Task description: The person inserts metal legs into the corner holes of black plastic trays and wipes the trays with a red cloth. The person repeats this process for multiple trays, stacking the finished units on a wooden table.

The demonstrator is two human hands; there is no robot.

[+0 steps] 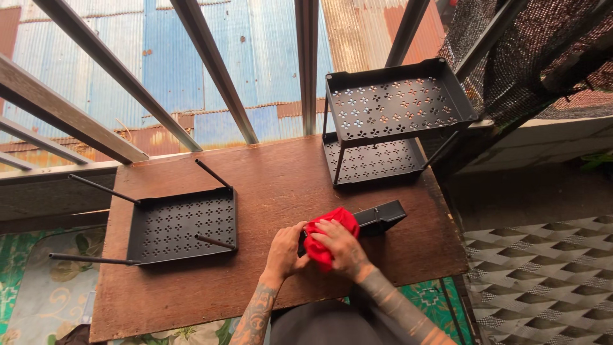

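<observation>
— Pressing a red cloth [329, 237] onto a black metal bracket [379, 217], the right hand [341, 248] works near the front edge of a brown wooden bench [281, 185]. What are the fingers doing?

— Those of the right hand are spread flat over the cloth, holding it down. The left hand [285, 250] is curled at the bracket's near end, gripping it, just beside the cloth.

— How much room is around them?

— Bare board lies open between the hands and an upturned black perforated tray [185, 225] to the left, its thin legs sticking up and out past the bench's left edge. A two-tier black perforated rack [389, 121] stands at the far right corner, well apart from the hands.
</observation>
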